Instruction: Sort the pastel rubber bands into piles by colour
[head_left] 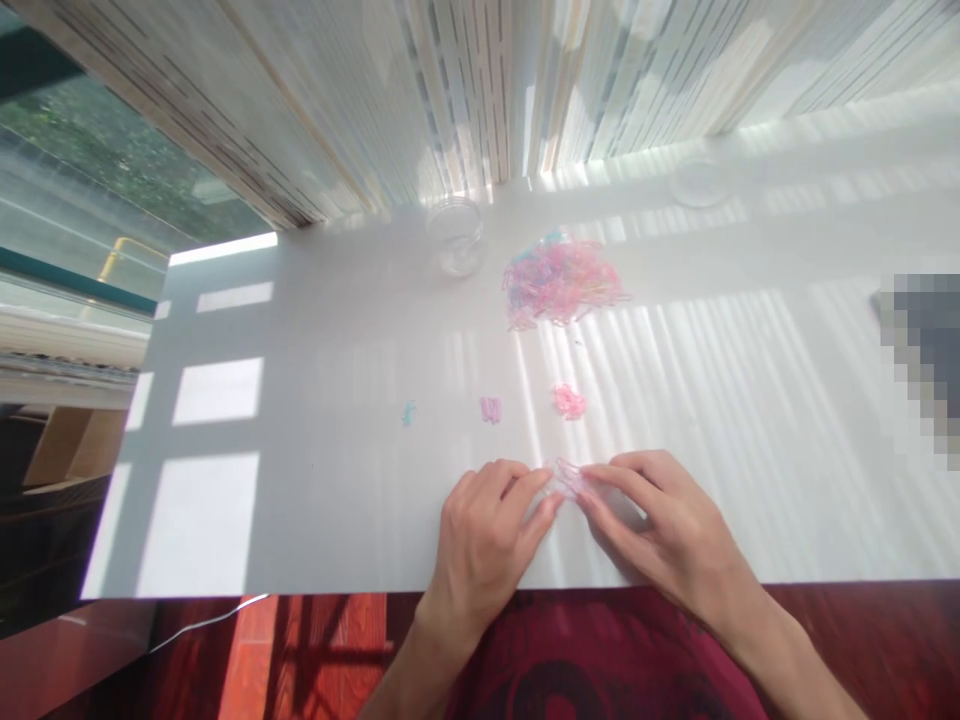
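Near the table's front edge, my left hand point(499, 520) and my right hand point(660, 510) face each other. Thumb and fingers of each are bent around a few pale pink, loop-shaped pieces point(568, 476) that look like paper clips. Just beyond my fingers lies a small bunch of bright pink clips point(569, 401). To its left sit a short row of purple clips point(490, 409) and a few light blue ones point(408, 413). Farther back is a large mixed heap of pink, purple and blue clips point(562, 280).
A clear round container point(456, 238) stands at the back, left of the heap. What looks like a clear round lid point(699, 183) lies at the back right. Striped curtains point(450, 90) hang along the far edge of the white table point(337, 500). A blurred-out dark object point(930, 350) is at the right.
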